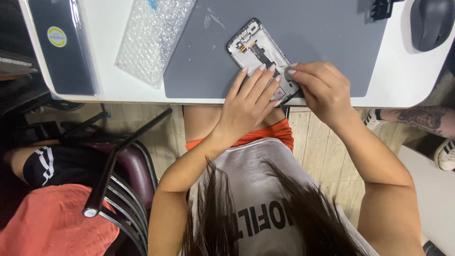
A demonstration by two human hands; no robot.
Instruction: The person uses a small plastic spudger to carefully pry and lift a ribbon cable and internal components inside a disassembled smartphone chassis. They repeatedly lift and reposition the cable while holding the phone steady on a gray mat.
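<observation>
1. the opened phone (258, 50) lies back-off on the grey mat (308, 38), near the front edge of the white surface (403, 80), insides facing up
2. left hand (249, 102) is flat with fingers spread, pressing the phone's lower half down, no grip on anything
3. right hand (322, 87) has thumb and forefinger pinched nearly shut at the phone's bottom corner; whatever's between them is too small to tell
4. my take: keep that left hand steady so the frame can't slide, and go slow, those ribbon cables look delicate
5. textures: matte mat, crinkly bubble wrap (151, 38) left of it, glossy dark panel (64, 45), smooth rounded mouse (431, 21)
</observation>
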